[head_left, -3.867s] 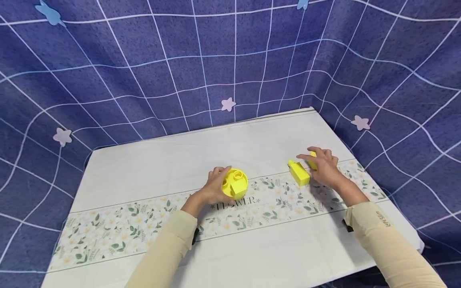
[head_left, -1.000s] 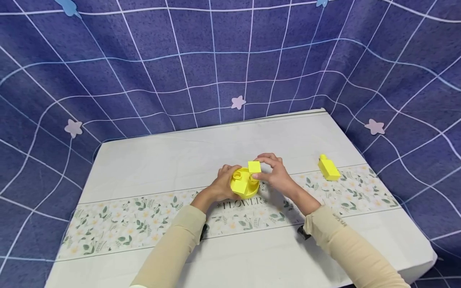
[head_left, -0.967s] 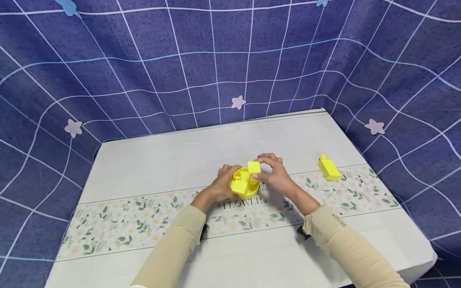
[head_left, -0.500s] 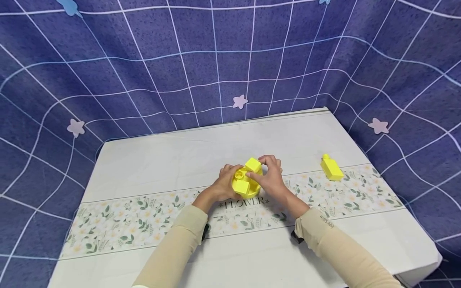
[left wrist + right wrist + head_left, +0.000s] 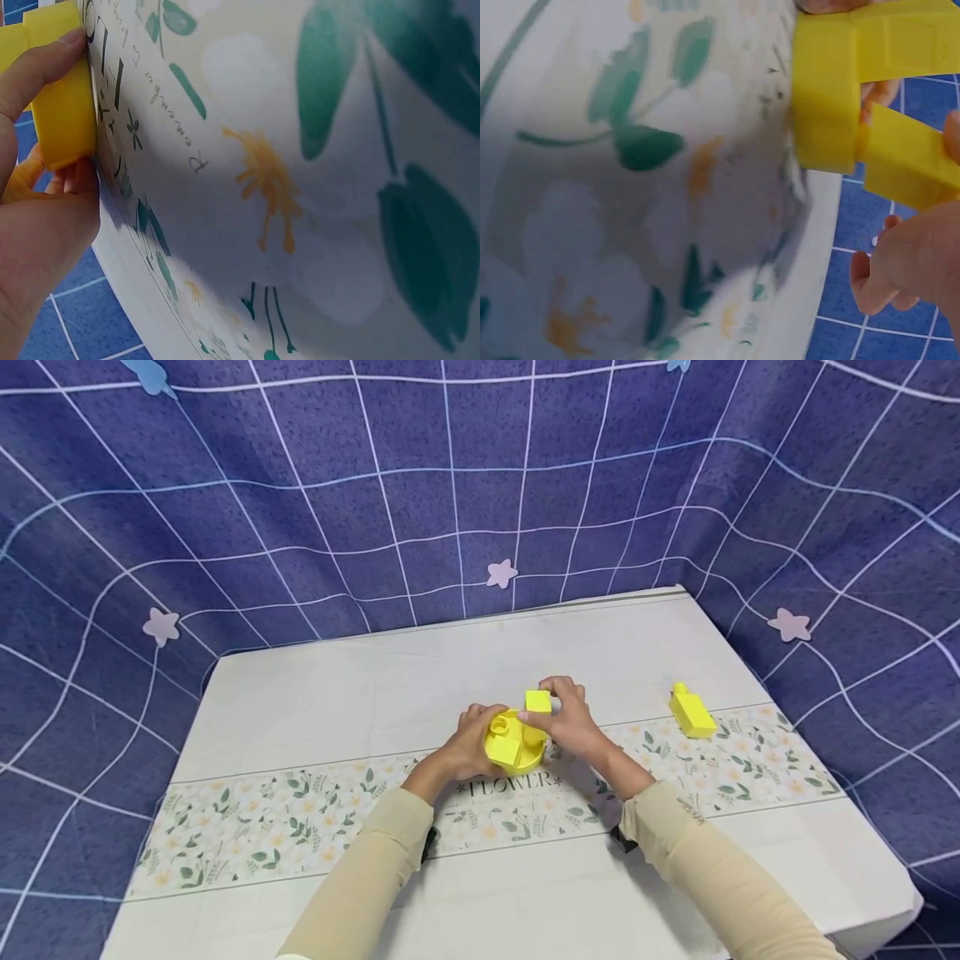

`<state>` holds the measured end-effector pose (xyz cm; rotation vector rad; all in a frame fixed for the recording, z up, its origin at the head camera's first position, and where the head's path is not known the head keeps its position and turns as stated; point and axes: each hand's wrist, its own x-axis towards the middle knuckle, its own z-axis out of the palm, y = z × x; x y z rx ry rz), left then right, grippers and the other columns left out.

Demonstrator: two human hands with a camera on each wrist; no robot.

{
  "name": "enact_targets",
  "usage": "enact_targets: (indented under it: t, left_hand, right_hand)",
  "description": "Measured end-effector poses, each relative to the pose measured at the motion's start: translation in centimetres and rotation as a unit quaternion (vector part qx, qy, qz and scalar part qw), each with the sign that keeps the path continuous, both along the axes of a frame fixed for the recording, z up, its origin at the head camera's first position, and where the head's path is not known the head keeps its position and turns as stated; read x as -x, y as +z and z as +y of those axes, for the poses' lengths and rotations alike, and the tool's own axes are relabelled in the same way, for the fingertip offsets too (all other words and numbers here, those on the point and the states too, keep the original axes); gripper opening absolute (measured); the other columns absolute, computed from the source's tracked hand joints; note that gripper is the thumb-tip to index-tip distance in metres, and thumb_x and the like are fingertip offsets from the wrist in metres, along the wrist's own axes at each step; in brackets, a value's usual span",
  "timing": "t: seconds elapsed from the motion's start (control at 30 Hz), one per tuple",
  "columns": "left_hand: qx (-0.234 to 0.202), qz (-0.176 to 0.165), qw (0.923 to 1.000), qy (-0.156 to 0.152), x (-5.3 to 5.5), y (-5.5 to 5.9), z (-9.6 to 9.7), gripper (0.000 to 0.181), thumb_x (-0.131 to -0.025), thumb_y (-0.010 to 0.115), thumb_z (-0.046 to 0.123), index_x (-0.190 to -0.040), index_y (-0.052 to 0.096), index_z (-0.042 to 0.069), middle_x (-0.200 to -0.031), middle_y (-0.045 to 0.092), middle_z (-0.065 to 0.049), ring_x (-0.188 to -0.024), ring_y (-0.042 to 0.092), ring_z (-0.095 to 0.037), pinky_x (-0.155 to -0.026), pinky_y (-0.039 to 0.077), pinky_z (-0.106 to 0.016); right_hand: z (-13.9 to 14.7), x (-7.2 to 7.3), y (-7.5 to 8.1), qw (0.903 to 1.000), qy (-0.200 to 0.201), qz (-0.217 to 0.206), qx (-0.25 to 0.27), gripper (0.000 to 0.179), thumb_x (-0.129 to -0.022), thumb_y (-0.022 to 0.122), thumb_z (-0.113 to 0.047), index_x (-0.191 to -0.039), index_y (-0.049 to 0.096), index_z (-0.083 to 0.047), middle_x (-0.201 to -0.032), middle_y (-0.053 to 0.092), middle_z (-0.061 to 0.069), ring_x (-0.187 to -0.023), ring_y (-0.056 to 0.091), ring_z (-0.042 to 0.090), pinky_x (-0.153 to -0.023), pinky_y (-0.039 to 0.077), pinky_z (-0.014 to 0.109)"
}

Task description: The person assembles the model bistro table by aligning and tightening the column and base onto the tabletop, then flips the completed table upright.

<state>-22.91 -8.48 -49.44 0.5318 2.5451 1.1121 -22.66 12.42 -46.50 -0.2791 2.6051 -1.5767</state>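
A round yellow base (image 5: pixel 528 767) with raised ring sockets sits on the flowered strip of the tablecloth. My left hand (image 5: pixel 470 745) grips its left side, thumb and fingers around the wall (image 5: pixel 67 124). One yellow block (image 5: pixel 503 749) stands upright on the base at the near side. My right hand (image 5: pixel 576 725) pinches a second yellow block (image 5: pixel 537 702) over the base's right side. The right wrist view shows this held block (image 5: pixel 911 159) slightly tilted, its lower end right at the base (image 5: pixel 823 90). An uncovered ring socket (image 5: pixel 499 725) shows at the back left.
Another yellow block (image 5: pixel 692 717) with a round peg lies on its side toward the table's right. A white cloth (image 5: pixel 337 693) covers the table. Blue gridded curtains (image 5: pixel 375 510) hang behind and at both sides.
Over about four seconds, my right hand has carried the block left from the table's right to the base. In the last second it has tipped the block and brought it nearer upright.
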Motion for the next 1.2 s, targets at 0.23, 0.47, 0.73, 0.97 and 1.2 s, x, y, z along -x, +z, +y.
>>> enact_targets:
  t: [0.23, 0.47, 0.73, 0.97, 1.2]
  left_hand:
    - [0.000, -0.002, 1.0000, 0.001, 0.1, -0.1, 0.0, 0.107, -0.054, 0.092, 0.006, -0.146, 0.038, 0.020, -0.128, 0.039, -0.002, -0.123, 0.031, -0.021, -0.110, 0.029, -0.046]
    - [0.006, 0.001, 1.0000, 0.005, 0.2, 0.0, 0.0, 0.108, -0.053, 0.092, 0.005, -0.145, 0.038, 0.020, -0.129, 0.039, -0.004, -0.122, 0.031, -0.022, -0.110, 0.029, -0.045]
    - [0.010, 0.004, 0.9999, 0.002, 0.1, -0.1, 0.1, 0.108, -0.054, 0.092, 0.006, -0.146, 0.037, 0.019, -0.129, 0.039, -0.005, -0.122, 0.031, -0.022, -0.110, 0.029, -0.044]
    - [0.007, 0.000, 1.0000, 0.004, 0.0, -0.1, 0.2, 0.106, -0.055, 0.091, 0.005, -0.145, 0.038, 0.019, -0.128, 0.039, -0.004, -0.122, 0.032, -0.022, -0.110, 0.028, -0.045]
    - [0.011, 0.003, 0.9999, 0.005, 0.1, -0.2, 0.1, 0.105, -0.056, 0.091, 0.006, -0.145, 0.038, 0.022, -0.126, 0.039, -0.002, -0.120, 0.032, -0.020, -0.110, 0.028, -0.044]
  right_hand:
    - [0.4, 0.2, -0.6, 0.9996, 0.002, -0.006, -0.029, 0.052, -0.089, 0.066, -0.043, -0.117, 0.041, -0.007, -0.123, 0.037, 0.013, -0.116, 0.026, 0.031, -0.098, 0.021, 0.055]
    - [2.7, 0.5, 0.3, 0.9964, 0.083, 0.015, 0.008, 0.059, -0.090, 0.068, -0.027, -0.144, 0.044, -0.025, -0.154, 0.020, 0.006, -0.136, 0.012, 0.032, -0.104, 0.018, 0.067]
    - [2.6, -0.1, -0.5, 0.9985, 0.023, 0.041, 0.029, 0.039, -0.083, 0.076, -0.021, -0.117, 0.059, -0.013, -0.143, 0.037, 0.006, -0.130, 0.022, 0.028, -0.106, 0.020, 0.059]
    - [2.7, -1.5, -0.5, 0.9969, 0.033, 0.072, -0.003, 0.047, -0.081, 0.078, -0.025, -0.116, 0.050, -0.012, -0.137, 0.036, 0.010, -0.120, 0.025, 0.031, -0.101, 0.018, 0.060]
    - [5.2, -0.6, 1.2, 0.9828, 0.172, 0.049, -0.047, 0.060, -0.090, 0.066, -0.016, -0.145, 0.044, -0.026, -0.158, 0.013, 0.007, -0.137, 0.011, 0.037, -0.102, 0.018, 0.069]
